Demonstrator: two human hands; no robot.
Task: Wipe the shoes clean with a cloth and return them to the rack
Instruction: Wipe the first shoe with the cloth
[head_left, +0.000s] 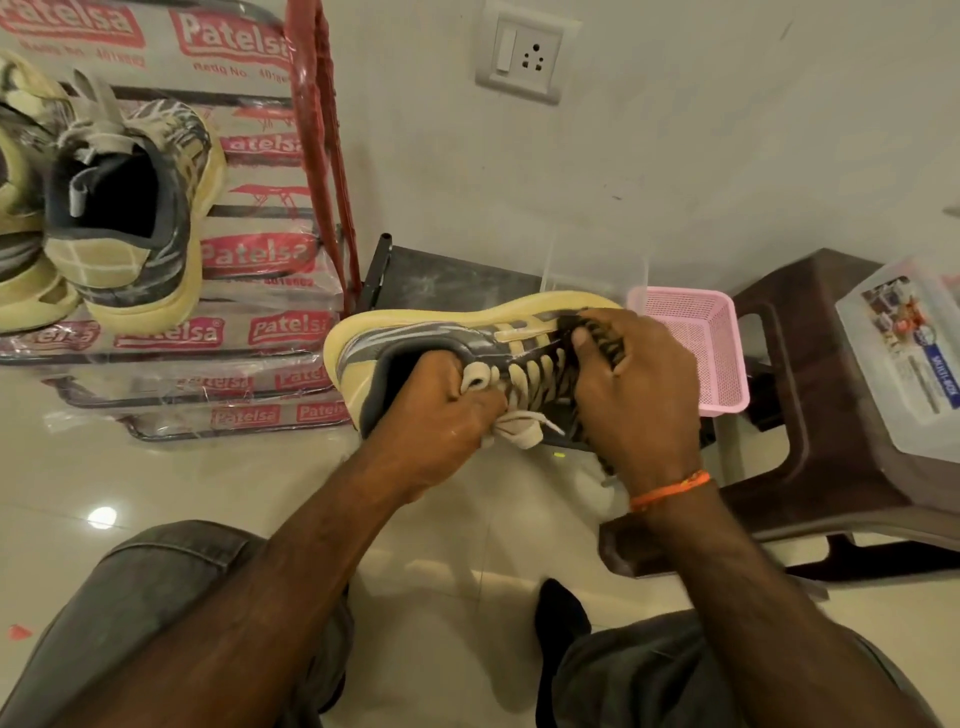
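Both hands (535, 400) grip the tilted sneaker (415, 338).

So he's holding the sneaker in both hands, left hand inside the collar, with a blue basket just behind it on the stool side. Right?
Not quite: the basket is pink, not blue, as the head view shows. The rest holds: the left hand reaches into the collar of the sneaker, the right hand holds it over the laces, and the basket sits just behind, beside the brown stool.
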